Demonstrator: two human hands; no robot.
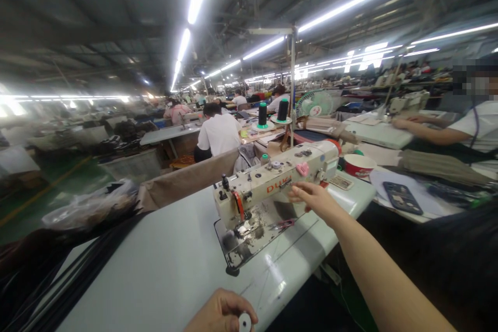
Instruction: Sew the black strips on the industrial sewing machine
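Left hand [221, 312] cut by bottom edge; pale disc [245, 320] it grips, perhaps a bobbin, clipped too. Right hand [316, 201]: contact with sewing machine [259, 181] unclear. Plastic bag [93, 205], far left, blurred. Co-worker [478, 127] cropped at right edge.

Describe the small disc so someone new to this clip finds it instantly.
Find the sewing machine on the pale table. Below it, at the picture's bottom edge, is the person's left hand. The disc pinched there stands out from the fingers by its flat, pale round face and dark centre hole.
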